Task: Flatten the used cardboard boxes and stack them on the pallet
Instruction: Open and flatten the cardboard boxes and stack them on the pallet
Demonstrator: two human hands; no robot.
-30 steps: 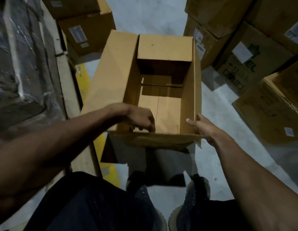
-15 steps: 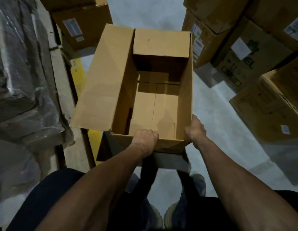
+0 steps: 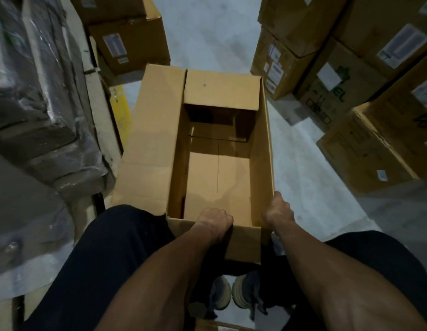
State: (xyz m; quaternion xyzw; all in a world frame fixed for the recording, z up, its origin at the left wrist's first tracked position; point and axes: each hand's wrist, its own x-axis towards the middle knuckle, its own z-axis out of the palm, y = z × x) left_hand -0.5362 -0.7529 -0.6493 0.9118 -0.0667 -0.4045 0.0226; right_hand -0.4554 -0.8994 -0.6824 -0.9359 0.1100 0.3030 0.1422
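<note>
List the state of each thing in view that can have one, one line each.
Open box: upright, unflattened, top flaps open, empty inside, bottom flaps closed.
Left hand: grips the box's near wall, fingers curled over the rim.
Right hand: grips the box's near right corner.
Stacked boxes right: closed, labelled.
Box far left: closed, labelled.
Wrapped load left: covered in plastic film.

Bare floor runs between wrapped goods left and stacked cartons right.
</note>
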